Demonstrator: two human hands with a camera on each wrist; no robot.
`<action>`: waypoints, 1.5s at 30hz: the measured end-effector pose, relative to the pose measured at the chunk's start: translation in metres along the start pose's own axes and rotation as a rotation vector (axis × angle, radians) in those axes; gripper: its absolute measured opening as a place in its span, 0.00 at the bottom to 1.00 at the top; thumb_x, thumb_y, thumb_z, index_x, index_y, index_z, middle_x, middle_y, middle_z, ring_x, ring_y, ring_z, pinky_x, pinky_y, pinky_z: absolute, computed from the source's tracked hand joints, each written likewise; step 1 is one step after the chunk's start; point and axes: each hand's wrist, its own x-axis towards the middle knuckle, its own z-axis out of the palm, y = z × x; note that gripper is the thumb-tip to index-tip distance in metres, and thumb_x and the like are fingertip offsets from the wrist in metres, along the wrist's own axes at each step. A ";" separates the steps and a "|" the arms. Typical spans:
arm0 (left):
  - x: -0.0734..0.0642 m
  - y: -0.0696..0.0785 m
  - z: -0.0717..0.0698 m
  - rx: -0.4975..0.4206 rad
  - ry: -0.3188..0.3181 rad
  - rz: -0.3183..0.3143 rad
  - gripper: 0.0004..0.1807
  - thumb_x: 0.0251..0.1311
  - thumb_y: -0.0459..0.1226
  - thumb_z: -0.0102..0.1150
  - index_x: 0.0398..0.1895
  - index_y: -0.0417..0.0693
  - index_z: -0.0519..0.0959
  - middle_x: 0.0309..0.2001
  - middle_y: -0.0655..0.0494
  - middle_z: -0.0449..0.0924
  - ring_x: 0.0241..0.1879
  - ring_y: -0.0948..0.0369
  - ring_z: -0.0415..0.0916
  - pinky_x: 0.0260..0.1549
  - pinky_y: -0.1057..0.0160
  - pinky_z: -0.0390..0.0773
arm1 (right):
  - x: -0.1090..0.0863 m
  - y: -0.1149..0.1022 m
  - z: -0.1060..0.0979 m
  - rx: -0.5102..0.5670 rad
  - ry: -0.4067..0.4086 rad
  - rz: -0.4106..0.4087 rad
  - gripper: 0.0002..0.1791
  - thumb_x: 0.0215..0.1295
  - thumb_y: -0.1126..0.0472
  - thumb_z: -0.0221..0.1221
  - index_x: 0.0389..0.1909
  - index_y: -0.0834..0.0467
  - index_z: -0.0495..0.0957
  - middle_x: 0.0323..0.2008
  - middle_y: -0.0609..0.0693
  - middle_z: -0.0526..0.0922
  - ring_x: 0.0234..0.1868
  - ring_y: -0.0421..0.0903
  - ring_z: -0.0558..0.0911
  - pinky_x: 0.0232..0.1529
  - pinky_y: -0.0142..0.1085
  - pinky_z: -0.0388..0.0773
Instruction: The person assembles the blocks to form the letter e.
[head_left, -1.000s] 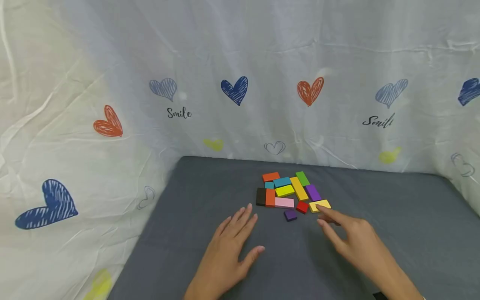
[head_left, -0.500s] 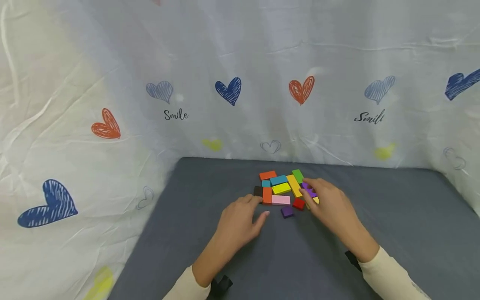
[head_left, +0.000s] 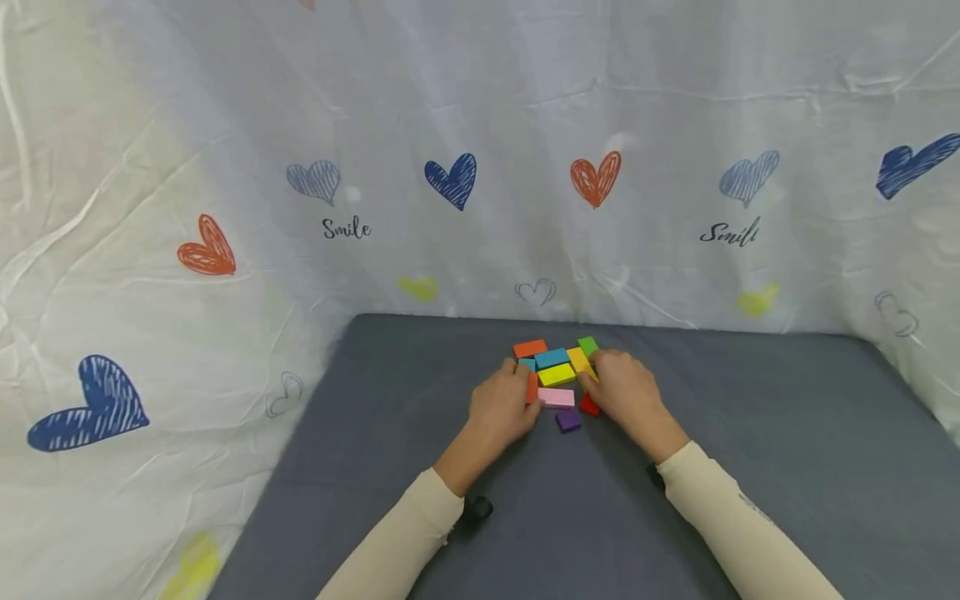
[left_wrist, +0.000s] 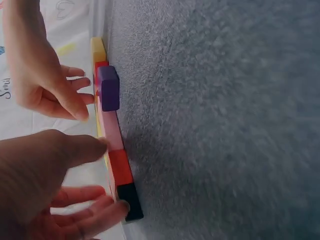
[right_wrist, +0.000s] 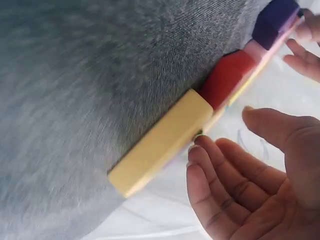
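Several small coloured blocks lie flat in a cluster on the grey cloth. My left hand (head_left: 497,410) is at the cluster's left side, its fingers loosely bent over the blocks. In the left wrist view its thumb is at the pink block (left_wrist: 111,129), and a fingertip touches the black block (left_wrist: 131,201), with an orange-red block (left_wrist: 120,167) between. My right hand (head_left: 628,393) covers the cluster's right side, fingers relaxed beside the pale yellow block (right_wrist: 162,142) and red block (right_wrist: 227,75). A purple block (head_left: 567,420) sits nearest the person. The head view hides blocks under both hands.
Around the cluster spreads the grey tabletop (head_left: 360,467). Behind it hangs a white curtain (head_left: 525,117) printed with hearts and words. In the head view, orange-red (head_left: 530,348), blue (head_left: 552,358), yellow (head_left: 557,375) and green (head_left: 587,344) blocks show at the back.
Both hands have moved forward onto the cluster, the left from the near side, the right inward from the pale yellow block. The head view has shifted slightly.
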 end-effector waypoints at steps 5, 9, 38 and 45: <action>0.006 0.007 0.003 0.059 -0.030 -0.059 0.35 0.62 0.55 0.74 0.65 0.43 0.79 0.55 0.46 0.76 0.31 0.59 0.81 0.32 0.54 0.87 | 0.009 -0.003 0.007 -0.043 -0.040 0.044 0.15 0.67 0.58 0.71 0.28 0.62 0.79 0.20 0.53 0.72 0.20 0.50 0.71 0.21 0.41 0.68; 0.010 0.011 0.001 0.084 -0.059 -0.073 0.35 0.61 0.54 0.76 0.62 0.41 0.80 0.51 0.46 0.75 0.28 0.58 0.80 0.31 0.53 0.87 | 0.013 -0.004 0.005 -0.072 -0.062 0.064 0.15 0.65 0.57 0.72 0.30 0.63 0.80 0.21 0.54 0.73 0.21 0.51 0.72 0.22 0.42 0.69; 0.016 0.016 0.000 0.048 -0.011 -0.087 0.24 0.61 0.45 0.70 0.57 0.42 0.80 0.48 0.48 0.82 0.29 0.54 0.81 0.34 0.53 0.85 | -0.048 0.010 -0.033 0.071 0.016 -0.043 0.19 0.63 0.55 0.70 0.52 0.60 0.87 0.43 0.53 0.83 0.38 0.50 0.77 0.35 0.46 0.78; -0.016 0.005 -0.028 -0.055 -0.040 0.028 0.21 0.58 0.49 0.73 0.53 0.54 0.83 0.40 0.55 0.78 0.25 0.59 0.73 0.24 0.59 0.74 | -0.079 0.010 -0.043 0.062 -0.082 -0.175 0.18 0.61 0.56 0.74 0.52 0.54 0.87 0.45 0.46 0.83 0.41 0.43 0.77 0.38 0.43 0.80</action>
